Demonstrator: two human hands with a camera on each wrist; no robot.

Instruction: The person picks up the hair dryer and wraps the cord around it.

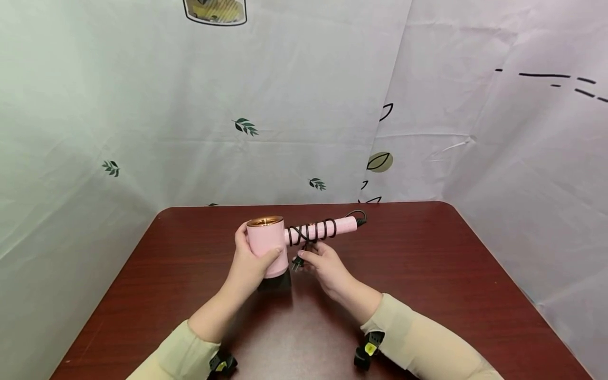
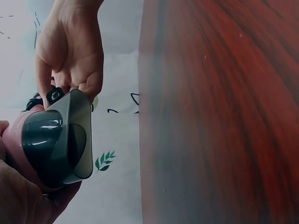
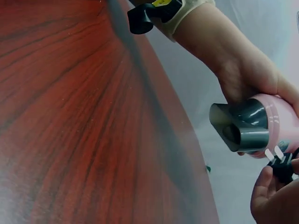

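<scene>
A pink hair dryer (image 1: 266,244) is held up over the table, its gold-rimmed end upward and its dark nozzle (image 2: 70,140) pointing down. My left hand (image 1: 250,266) grips the barrel, thumb across the near side. The handle (image 1: 345,225) points right, with a black cord (image 1: 312,232) wound round it several times. Just below the handle, my right hand (image 1: 328,266) pinches the black two-pin plug (image 3: 281,168) between thumb and fingers. In the right wrist view the plug's metal prongs stick out beside the barrel.
The dark red wooden table (image 1: 404,253) lies beneath both hands. Behind it hangs a pale curtain (image 1: 304,105) with leaf prints, and more pale cloth borders the sides. Black wrist cameras (image 1: 368,351) sit on both forearms.
</scene>
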